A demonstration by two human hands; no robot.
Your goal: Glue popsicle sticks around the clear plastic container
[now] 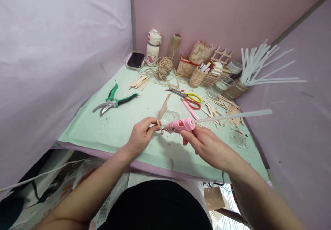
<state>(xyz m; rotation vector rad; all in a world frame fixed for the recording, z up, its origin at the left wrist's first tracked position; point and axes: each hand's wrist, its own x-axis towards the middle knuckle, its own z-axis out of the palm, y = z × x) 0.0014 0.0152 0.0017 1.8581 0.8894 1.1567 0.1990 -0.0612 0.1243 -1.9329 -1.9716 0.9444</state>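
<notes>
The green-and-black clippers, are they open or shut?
Open: the clippers lie with their two blades spread apart, and their handles are wide apart too.

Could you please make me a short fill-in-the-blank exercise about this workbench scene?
1. The right hand holds a glue gun whose casing is colored ____.
2. The left hand pinches a small strip made of ____.
3. The pruning shears have handles colored black and ____.
4. As the camera sees it, the ball of twine lies to the ____ of the white bottle.

Missing words: pink; wood; green; right.
</notes>
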